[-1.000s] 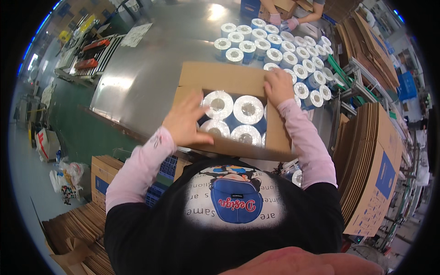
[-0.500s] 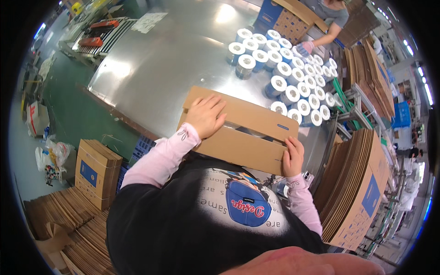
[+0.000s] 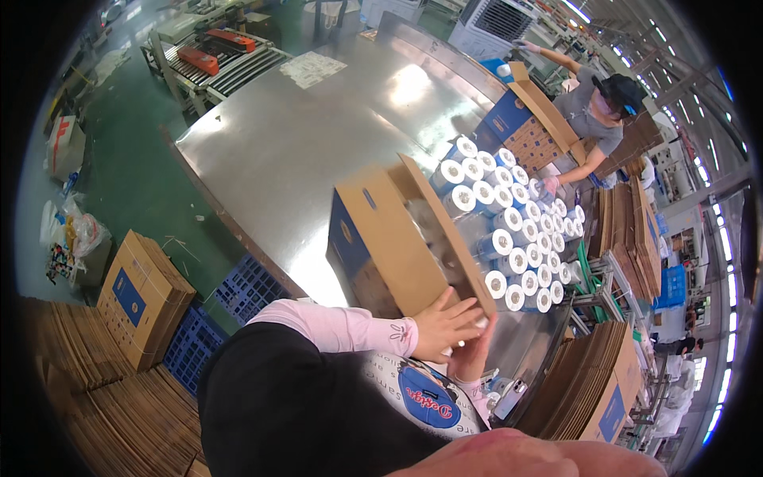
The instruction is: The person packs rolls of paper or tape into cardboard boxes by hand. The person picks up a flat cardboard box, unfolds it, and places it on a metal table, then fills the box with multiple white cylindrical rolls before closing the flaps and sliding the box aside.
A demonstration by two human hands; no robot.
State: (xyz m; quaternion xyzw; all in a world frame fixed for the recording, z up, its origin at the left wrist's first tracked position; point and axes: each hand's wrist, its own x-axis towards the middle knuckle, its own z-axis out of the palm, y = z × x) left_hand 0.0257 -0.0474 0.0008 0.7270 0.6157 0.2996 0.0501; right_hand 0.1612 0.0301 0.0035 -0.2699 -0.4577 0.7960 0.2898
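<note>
A tan and blue cardboard box (image 3: 389, 238) stands on the metal table in front of me, set at a slant. Its top flaps are raised, and pale round shapes show dimly in the gap between them. My left hand (image 3: 443, 327) reaches across to the box's near end, fingers spread, touching it close to the flap. Right beside and partly behind it, my right hand (image 3: 474, 351) is against the lower end of the right flap; most of its fingers are hidden. Small white patches show at the fingers of the left hand. Several white-topped blue cans (image 3: 509, 219) stand just right of the box.
Across the table (image 3: 294, 135), a co-worker (image 3: 592, 111) reaches toward the cans beside another open box (image 3: 528, 127). Stacked flat cartons stand at right (image 3: 592, 381) and lower left (image 3: 143, 302). Blue plastic pallets (image 3: 246, 290) lie left; a roller conveyor (image 3: 218, 63) is far left.
The box has turned from lying crosswise to a slant, and its flap now stands up. My left hand has moved right and down to join the right hand at its near end. My view has shifted.
</note>
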